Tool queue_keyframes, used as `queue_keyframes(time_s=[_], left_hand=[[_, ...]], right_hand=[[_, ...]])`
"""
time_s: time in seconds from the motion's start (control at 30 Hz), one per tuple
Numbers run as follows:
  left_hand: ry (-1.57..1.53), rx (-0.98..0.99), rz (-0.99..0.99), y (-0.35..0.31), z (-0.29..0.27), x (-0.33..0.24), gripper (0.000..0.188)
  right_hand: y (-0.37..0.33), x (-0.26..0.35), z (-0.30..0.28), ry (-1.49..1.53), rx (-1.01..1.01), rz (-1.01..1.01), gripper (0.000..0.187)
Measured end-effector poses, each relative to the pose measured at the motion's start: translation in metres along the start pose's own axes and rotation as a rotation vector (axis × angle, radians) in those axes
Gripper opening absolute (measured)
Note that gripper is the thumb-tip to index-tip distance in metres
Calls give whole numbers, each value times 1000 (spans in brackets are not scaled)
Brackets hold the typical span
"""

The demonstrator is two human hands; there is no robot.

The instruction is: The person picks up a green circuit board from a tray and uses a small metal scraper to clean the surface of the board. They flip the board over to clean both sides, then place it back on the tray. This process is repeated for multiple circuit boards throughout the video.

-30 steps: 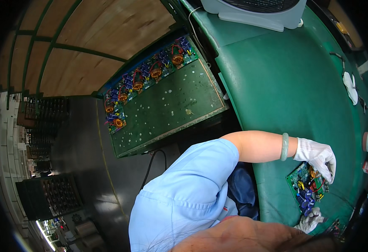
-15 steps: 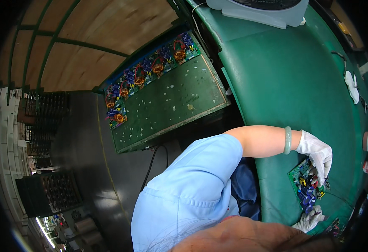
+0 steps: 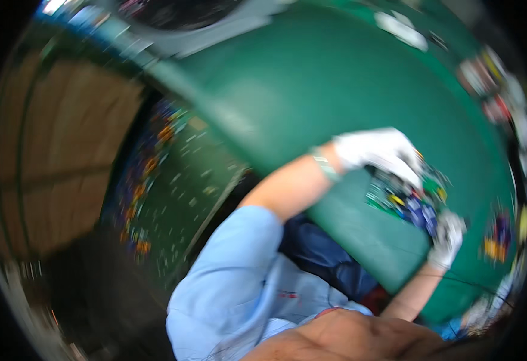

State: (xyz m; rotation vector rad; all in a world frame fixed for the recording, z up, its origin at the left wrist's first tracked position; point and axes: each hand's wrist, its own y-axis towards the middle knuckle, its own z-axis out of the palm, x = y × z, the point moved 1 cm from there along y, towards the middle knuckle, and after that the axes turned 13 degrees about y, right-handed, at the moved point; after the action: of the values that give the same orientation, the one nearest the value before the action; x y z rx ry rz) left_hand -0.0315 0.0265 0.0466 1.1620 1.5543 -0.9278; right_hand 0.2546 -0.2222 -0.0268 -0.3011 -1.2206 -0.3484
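A smooth green work surface [image 3: 299, 84] is spread across the middle and right of the scene, with a grey housing around a dark round front [image 3: 227, 33] set at its far left. Beyond its left edge, a speckled green panel [image 3: 191, 180] is seen, lined with blurred blue and orange parts [image 3: 149, 162].

A flat green circuit board crowded with small parts [image 3: 403, 204] is placed over the right part of the surface, between the two gloved hands. Dark blue, rounded components [image 3: 420, 212] are bunched toward its right end, and bits of yellow and pale metal are scattered across it; a green corner is left bare at the near left.

The far side of the board is covered by the white-gloved left hand [image 3: 381, 151], whose fingers are bent downward over it; whether anything is pinched cannot be told. The board's right end is met by the white-gloved right hand [image 3: 447, 237], its fingers curled, but its grip is too blurred to be made out. Whether the board is laid flat or slightly raised cannot be told. At the far right, a purple and orange cluster [image 3: 497, 237] is smeared by motion.
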Motion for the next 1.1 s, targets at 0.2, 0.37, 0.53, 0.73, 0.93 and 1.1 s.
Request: queue_keyframes(time_s=[0.2,0.37,0.53,0.73,0.93,1.1], left_hand=[[709,-562,325,22,13,12,41],[820,-482,324,21,25,12,80],[901,-417,182,22,29,10,71],[775,-235,78,20,31,3,63],[586,22,110,23,51,-1,69],[565,18,58,25,51,-5,71]], right_hand=[[12,26,20,-16,67,250,31],[11,18,25,210,38,149,29],[15,31,33,200,-225,58,30],[21,41,50,-219,-230,-5,24],[29,38,98,-378,164,248,27],[38,21,94,-745,346,60,31]])
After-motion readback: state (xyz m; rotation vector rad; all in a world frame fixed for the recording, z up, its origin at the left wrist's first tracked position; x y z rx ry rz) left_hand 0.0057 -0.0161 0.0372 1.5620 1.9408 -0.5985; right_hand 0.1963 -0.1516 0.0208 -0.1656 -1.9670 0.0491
